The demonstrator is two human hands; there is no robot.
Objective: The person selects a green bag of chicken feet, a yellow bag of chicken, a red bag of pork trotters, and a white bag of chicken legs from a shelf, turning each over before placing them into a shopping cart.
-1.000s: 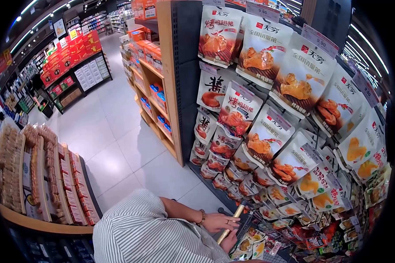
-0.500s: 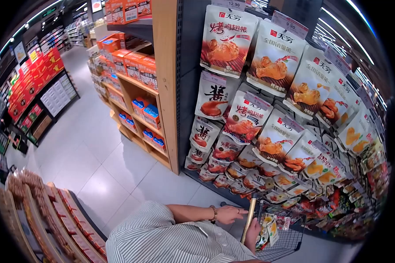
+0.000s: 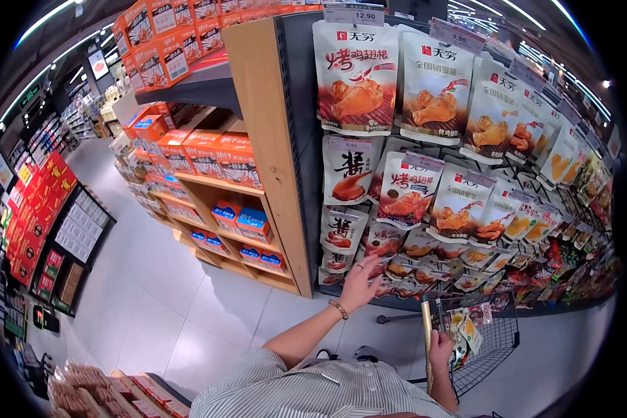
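My left hand (image 3: 361,284), with a beaded bracelet at the wrist, is stretched forward with its fingers apart and nothing in it. In this view its fingertips overlap the lower rows of hanging snack pouches (image 3: 384,239). My right hand (image 3: 439,349) is closed at the handle of a shopping cart (image 3: 516,339), beside its gold bar (image 3: 427,331). Several small packets (image 3: 470,334) lie in the wire basket. Higher on the rack hang larger pouches with pictures of roasted chicken, such as a red and white one (image 3: 356,80).
Left of the rack stands a wooden shelf unit (image 3: 275,160) stacked with orange boxes (image 3: 209,155). A red display (image 3: 45,209) is farther left across the tiled floor (image 3: 157,285). Bagged goods (image 3: 83,390) sit on a low shelf at bottom left.
My left hand has moved from beside the cart handle forward and left, toward the lower pouches. My right hand stays at the cart. The view has shifted, and the cart now appears farther right.
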